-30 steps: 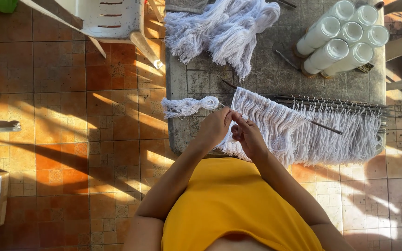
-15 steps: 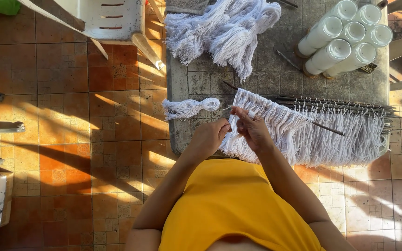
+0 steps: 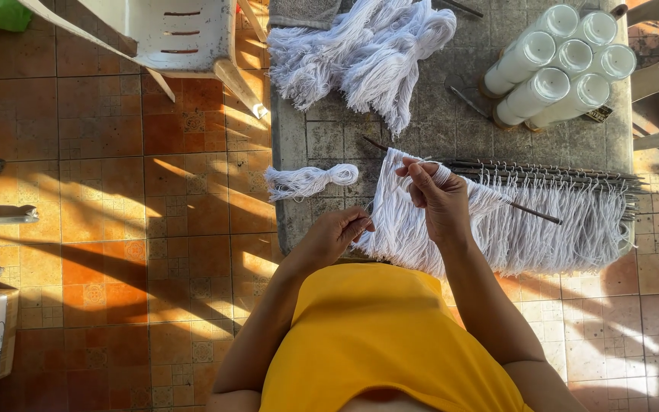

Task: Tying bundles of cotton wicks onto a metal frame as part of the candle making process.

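1. My right hand (image 3: pixel 438 192) pinches white strands at the top edge of the yarn fringe (image 3: pixel 512 225) on the worktop (image 3: pixel 451 130).
2. My left hand (image 3: pixel 335 233) grips strands at the fringe's lower corner.
3. A small yarn skein (image 3: pixel 310 179) lies just beyond the left hand.
4. White spools (image 3: pixel 562 65) stand well beyond the right hand.

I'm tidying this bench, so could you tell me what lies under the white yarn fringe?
Under the white yarn fringe a thin dark rod pokes out, with metal rods along its top edge on the grey tiled table. Anything further beneath is covered.
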